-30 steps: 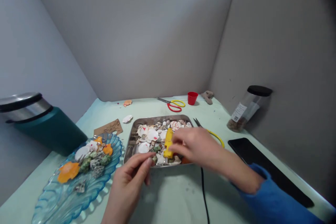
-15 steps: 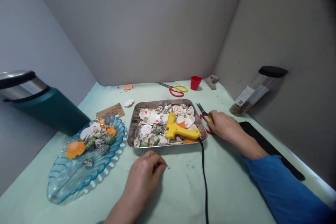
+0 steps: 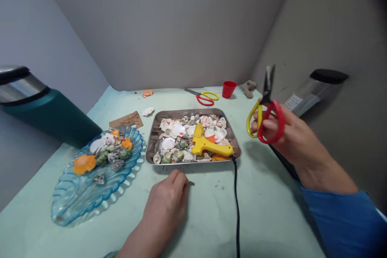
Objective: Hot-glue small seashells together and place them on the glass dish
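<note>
My right hand [image 3: 290, 135] holds a pair of scissors [image 3: 267, 107] up off the table, right of the metal tray. Their blades point upward, and the handles are one yellow, one red. Closed and low over the table in front of the tray, my left hand [image 3: 167, 197] has a small dark tip sticking out past its fingers; the rest of that thing is hidden. The metal tray [image 3: 193, 163] holds many shells [image 3: 178, 130], and a yellow glue gun [image 3: 210, 145] lies on top of them.
At left, a blue glass dish [image 3: 72, 205] carries shells, beside a teal bottle [image 3: 57, 117]. Behind the tray lie other scissors [image 3: 204, 96] and a red cup [image 3: 229, 89]. A clear jar [image 3: 311, 92] stands at right. The glue gun's black cord [image 3: 236, 201] runs toward me.
My right hand has lifted the scissors from beside the tray, up and to the right, blades now upward. My left hand stays nearly in place, turned slightly so less of its small thing shows.
</note>
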{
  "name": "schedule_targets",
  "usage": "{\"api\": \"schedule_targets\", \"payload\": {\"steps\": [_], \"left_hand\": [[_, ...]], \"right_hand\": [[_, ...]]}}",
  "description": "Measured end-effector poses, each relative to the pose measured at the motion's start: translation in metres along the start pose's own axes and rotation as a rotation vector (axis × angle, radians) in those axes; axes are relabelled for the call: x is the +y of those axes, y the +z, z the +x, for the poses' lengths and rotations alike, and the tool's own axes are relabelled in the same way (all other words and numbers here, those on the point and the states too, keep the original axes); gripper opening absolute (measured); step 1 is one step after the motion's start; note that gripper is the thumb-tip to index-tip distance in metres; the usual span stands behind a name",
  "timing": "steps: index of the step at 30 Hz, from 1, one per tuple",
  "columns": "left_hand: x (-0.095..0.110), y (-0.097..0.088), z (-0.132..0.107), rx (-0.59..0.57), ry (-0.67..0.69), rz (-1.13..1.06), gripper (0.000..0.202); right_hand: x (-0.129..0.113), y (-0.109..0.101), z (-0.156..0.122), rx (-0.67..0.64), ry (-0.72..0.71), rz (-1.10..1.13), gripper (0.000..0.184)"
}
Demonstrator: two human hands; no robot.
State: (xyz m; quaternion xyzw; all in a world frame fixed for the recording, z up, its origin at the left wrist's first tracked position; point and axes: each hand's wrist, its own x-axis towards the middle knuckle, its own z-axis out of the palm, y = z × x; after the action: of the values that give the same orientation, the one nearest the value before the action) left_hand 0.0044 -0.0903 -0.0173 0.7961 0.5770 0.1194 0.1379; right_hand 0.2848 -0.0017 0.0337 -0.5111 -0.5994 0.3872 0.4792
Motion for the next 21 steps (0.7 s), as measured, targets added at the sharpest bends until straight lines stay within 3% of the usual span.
{"api": "schedule_targets", "payload": {"steps": [5,11,16,21], "left_hand": [[-0.001,0.001,-0.004,0.01,0.036,-0.033,0.021],[-0.004,-0.001,-0.004,0.047,-0.014,-0.179,0.015],[-0.005,-0.001,-0.002,0.04,-0.045,-0.215,0.017],[-0.007,-0.002,-0.005,0.031,-0.098,-0.188,0.018]], "right_hand": [[-0.036,0.024,-0.027,-0.024,0.208,0.403,0.047],[-0.045,0.046,-0.052,-0.239,0.379,0.653,0.081],[-0.041,0.077,-0.067,-0.361,0.281,0.65,0.034],[-0.033,0.108,-0.076,-0.341,0.268,0.559,0.027]]}}
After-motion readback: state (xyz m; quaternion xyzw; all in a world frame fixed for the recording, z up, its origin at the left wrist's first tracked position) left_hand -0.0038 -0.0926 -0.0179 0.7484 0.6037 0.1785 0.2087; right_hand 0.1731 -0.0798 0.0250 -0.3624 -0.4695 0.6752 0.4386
